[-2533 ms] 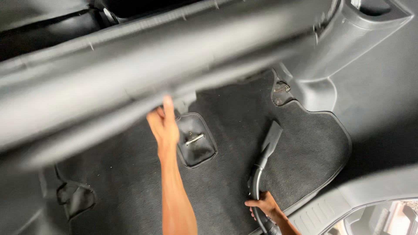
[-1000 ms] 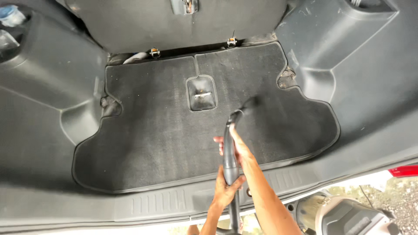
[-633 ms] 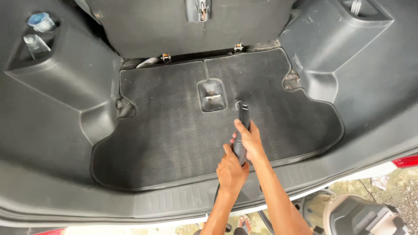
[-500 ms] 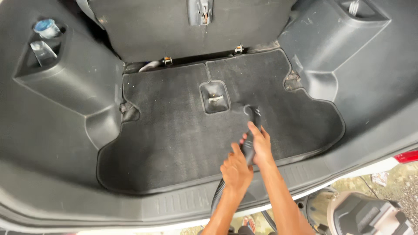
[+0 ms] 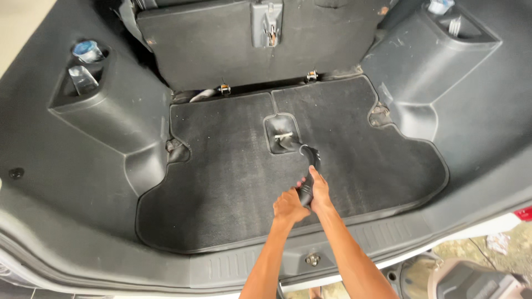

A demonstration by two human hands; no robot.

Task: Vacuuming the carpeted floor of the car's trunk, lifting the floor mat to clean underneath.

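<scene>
Both my hands grip a black vacuum nozzle (image 5: 310, 166) over the dark carpet mat (image 5: 221, 188) of a car's rear cargo floor. My left hand (image 5: 289, 205) wraps the lower part of the tube. My right hand (image 5: 319, 191) holds it just above, thumb along the tube. The nozzle tip points toward the small recessed latch pocket (image 5: 281, 133) in the mat's middle, close to its near edge.
A folded seat back (image 5: 260, 50) closes the far side. Grey plastic side panels hold a bottle and cup holder on the left (image 5: 83, 61) and a bottle on the right (image 5: 440, 8). The ribbed sill plate (image 5: 310, 257) runs along the near edge.
The view pulled back from under the seat to the whole cargo floor. My left hand joined the right on the vacuum tube, and the nozzle moved toward the centre latch pocket.
</scene>
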